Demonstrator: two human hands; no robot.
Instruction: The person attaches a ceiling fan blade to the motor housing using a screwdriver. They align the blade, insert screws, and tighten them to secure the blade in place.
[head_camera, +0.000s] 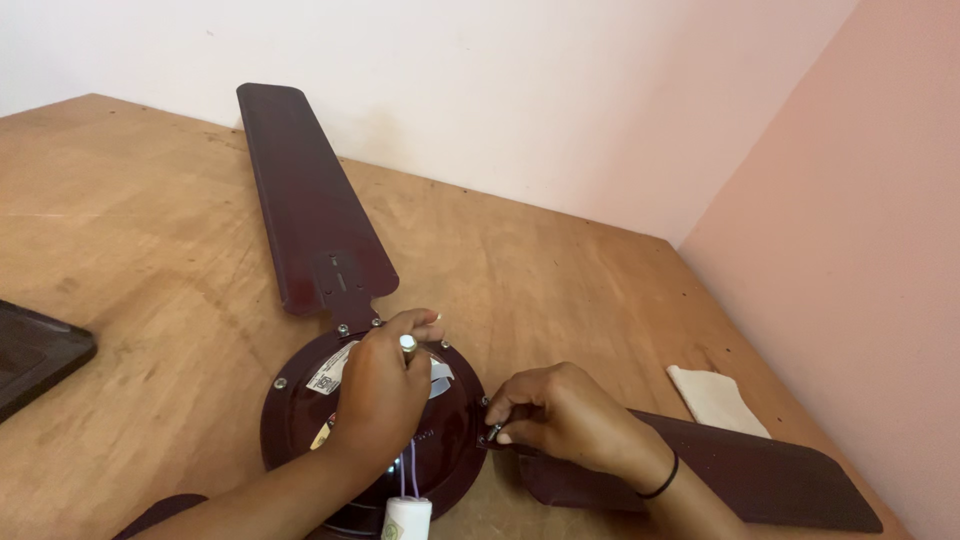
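Note:
A dark maroon ceiling fan motor housing (300, 415) lies on the wooden table (150, 230). One long fan blade (305, 200) runs up and away from it; a second blade (760, 475) points right. My left hand (385, 390) rests on top of the housing, fingers curled around a small metal-tipped piece. My right hand (560, 415) pinches a small screw or bolt (493, 433) at the housing's right rim, where the second blade's bracket meets it. A white capacitor (408, 518) with thin wires sits at the housing's near edge.
A folded pale cloth (715, 398) lies near the table's right edge by the pink wall (860, 250). The tip of another dark blade (35, 355) shows at the far left. A white wall stands behind the table.

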